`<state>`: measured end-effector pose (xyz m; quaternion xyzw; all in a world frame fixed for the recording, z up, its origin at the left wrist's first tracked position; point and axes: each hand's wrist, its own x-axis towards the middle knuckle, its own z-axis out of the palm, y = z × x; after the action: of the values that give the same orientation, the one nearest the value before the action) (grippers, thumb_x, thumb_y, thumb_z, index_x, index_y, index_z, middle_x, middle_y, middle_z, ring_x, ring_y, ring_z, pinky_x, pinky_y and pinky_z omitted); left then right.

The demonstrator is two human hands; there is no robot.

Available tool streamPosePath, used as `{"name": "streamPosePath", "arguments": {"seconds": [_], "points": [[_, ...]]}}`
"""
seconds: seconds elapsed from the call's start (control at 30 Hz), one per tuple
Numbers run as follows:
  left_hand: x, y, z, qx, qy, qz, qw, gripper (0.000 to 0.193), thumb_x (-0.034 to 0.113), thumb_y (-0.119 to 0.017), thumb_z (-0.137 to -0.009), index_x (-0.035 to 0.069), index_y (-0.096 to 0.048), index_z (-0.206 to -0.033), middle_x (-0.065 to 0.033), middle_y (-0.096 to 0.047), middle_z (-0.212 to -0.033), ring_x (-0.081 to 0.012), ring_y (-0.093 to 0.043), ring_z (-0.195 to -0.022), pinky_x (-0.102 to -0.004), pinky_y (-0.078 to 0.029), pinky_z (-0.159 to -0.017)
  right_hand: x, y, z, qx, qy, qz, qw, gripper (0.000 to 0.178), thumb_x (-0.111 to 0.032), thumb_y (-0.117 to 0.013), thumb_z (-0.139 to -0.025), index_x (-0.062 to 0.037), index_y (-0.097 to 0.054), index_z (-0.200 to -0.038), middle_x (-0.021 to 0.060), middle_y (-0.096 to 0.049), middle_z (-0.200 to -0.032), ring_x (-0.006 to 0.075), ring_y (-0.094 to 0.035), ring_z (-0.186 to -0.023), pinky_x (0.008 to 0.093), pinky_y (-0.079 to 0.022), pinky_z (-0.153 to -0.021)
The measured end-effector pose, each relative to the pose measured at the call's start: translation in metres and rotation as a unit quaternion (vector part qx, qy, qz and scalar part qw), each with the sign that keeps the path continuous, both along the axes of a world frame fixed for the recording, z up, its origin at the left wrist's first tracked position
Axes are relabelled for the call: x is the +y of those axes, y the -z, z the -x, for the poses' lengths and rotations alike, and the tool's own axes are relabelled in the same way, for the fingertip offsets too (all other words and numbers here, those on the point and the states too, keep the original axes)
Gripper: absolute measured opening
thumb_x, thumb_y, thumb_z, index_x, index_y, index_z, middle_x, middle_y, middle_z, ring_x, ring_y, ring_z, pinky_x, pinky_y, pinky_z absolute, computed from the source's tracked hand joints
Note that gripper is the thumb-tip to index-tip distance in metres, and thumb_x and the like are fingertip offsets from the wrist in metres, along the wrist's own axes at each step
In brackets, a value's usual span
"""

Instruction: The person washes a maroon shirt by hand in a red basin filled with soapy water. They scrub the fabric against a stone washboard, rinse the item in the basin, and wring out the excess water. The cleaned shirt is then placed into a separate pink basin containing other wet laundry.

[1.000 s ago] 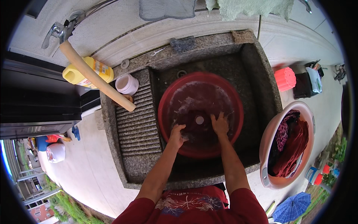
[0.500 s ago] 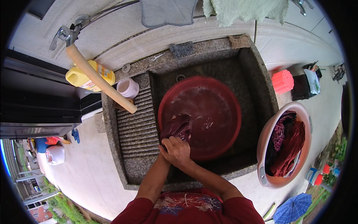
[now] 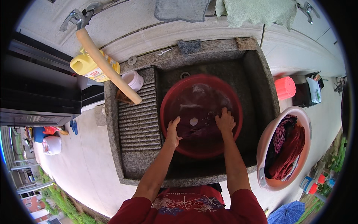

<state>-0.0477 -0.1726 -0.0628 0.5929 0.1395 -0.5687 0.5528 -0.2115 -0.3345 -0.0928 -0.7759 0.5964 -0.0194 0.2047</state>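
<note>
A dark maroon cloth lies spread in the cloudy water of a red basin. A small pale patch shows near its middle. My left hand is at the cloth's left side, just inside the basin, its thumb and fingers apart. Across from it, my right hand touches the water at the cloth's right side, fingers spread and slightly bent. Some fingertips are hidden by the water and the cloth. Around the basin is a stone sink, with a ridged washboard on its left side.
A pale hose hangs from a tap over the washboard, beside a yellow jug and a white tub. To the right stands a pink basin of clothes. A scrub pad rests on the back ledge.
My hands were together, gripping the bunched cloth at the basin's left edge. Now they are apart, and the cloth is spread in the water between them. The view has shifted slightly.
</note>
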Motion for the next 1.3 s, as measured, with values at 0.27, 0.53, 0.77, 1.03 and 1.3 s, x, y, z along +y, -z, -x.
{"name": "streamPosePath", "arguments": {"seconds": [0.27, 0.53, 0.77, 1.03, 1.3], "points": [[-0.003, 0.007, 0.017, 0.198, 0.01, -0.003, 0.98, 0.11, 0.077, -0.054, -0.07, 0.025, 0.004, -0.148, -0.0141, 0.001, -0.154, -0.0501, -0.001, -0.136, -0.0709, -0.01, -0.101, 0.038, 0.059, -0.048, -0.178, -0.021, -0.224, 0.958, 0.054, -0.031, -0.067, -0.074, -0.0098, -0.052, -0.122, 0.0189, -0.058, -0.116, 0.0383, -0.056, -0.106, 0.0435, -0.046, -0.089], [0.031, 0.022, -0.016, 0.237, -0.074, 0.345, 0.905, 0.066, 0.056, -0.049, -0.086, 0.012, -0.036, -0.133, -0.0127, -0.041, -0.131, -0.0333, -0.04, -0.119, -0.0519, -0.035, -0.095, 0.161, -0.12, -0.072, -0.341, -0.255, 0.017, 0.905, 0.03, -0.011, -0.076, -0.063, -0.0101, -0.057, -0.087, 0.0062, -0.056, -0.079, 0.0231, -0.059, -0.074, 0.0366, -0.046, -0.059], [0.027, 0.022, -0.021, 0.132, -0.044, 0.373, 0.917, 0.044, 0.042, -0.05, -0.092, 0.008, -0.053, -0.119, -0.009, -0.058, -0.111, -0.0231, -0.057, -0.103, -0.0395, -0.048, -0.086, 0.128, -0.128, -0.098, -0.416, -0.215, 0.157, 0.869, 0.022, -0.023, -0.071, -0.075, -0.0056, -0.057, -0.075, 0.0085, -0.057, -0.057, 0.0261, -0.057, -0.049, 0.0358, -0.044, -0.045], [-0.002, -0.085, -0.005, -0.035, -0.079, 0.133, 0.987, 0.034, 0.024, -0.062, -0.085, 0.006, -0.054, -0.112, -0.0068, -0.061, -0.103, -0.0191, -0.063, -0.093, -0.038, -0.056, -0.073, 0.018, -0.07, -0.035, -0.188, -0.108, 0.296, 0.93, 0.015, -0.021, -0.063, -0.082, -0.0117, -0.053, -0.075, 0.0024, -0.059, -0.064, 0.0227, -0.06, -0.066, 0.0437, -0.04, -0.072], [0.039, -0.044, -0.009, -0.217, 0.013, 0.052, 0.975, 0.034, 0.023, -0.064, -0.085, 0.006, -0.054, -0.114, -0.0033, -0.06, -0.102, -0.0122, -0.059, -0.092, -0.0332, -0.049, -0.074, 0.031, -0.019, -0.003, 0.008, -0.019, 0.113, 0.993, 0.049, -0.017, -0.071, -0.071, -0.0146, -0.049, -0.115, 0.0119, -0.041, -0.127, 0.0325, -0.044, -0.113, 0.0519, -0.04, -0.081]]}}
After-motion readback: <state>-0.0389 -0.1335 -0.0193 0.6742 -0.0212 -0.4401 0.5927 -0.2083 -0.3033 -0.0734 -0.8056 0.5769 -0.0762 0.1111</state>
